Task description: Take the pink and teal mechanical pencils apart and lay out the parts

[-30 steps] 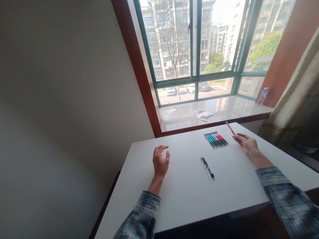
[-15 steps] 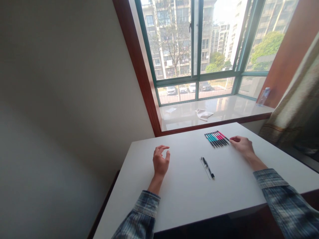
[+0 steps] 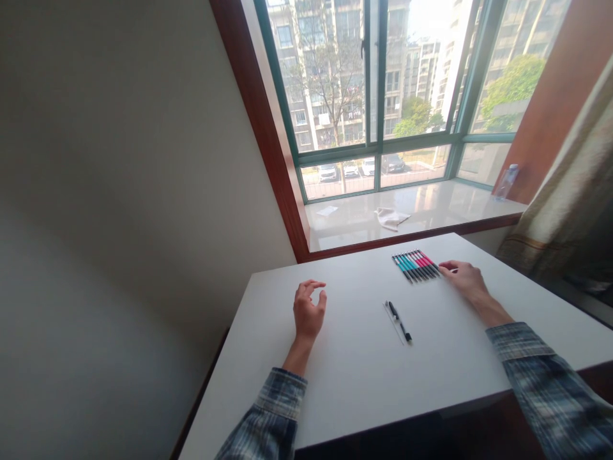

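A row of several pens (image 3: 412,265), teal on the left and pink on the right with dark lower ends, lies side by side near the table's far edge. At its right end, my right hand (image 3: 463,280) pinches the lower tip of the outermost pink pen (image 3: 427,259); the fingertips partly hide that tip. My left hand (image 3: 309,313) is raised over the left part of the table, fingers curved and apart, holding nothing. Between the hands lie black pen parts (image 3: 400,322) and, beside them, a thin clear refill-like stick (image 3: 393,324).
The white table (image 3: 349,383) meets a window sill (image 3: 345,227) with a crumpled cloth (image 3: 391,218), a paper (image 3: 327,211) and a clear bottle (image 3: 506,182). A grey wall (image 3: 143,191) borders the left; a curtain (image 3: 550,211) hangs at the right.
The outermost pink pen has shifted slightly left and now lies closer in line with the row, my right hand moving with it. My left hand stays in place.
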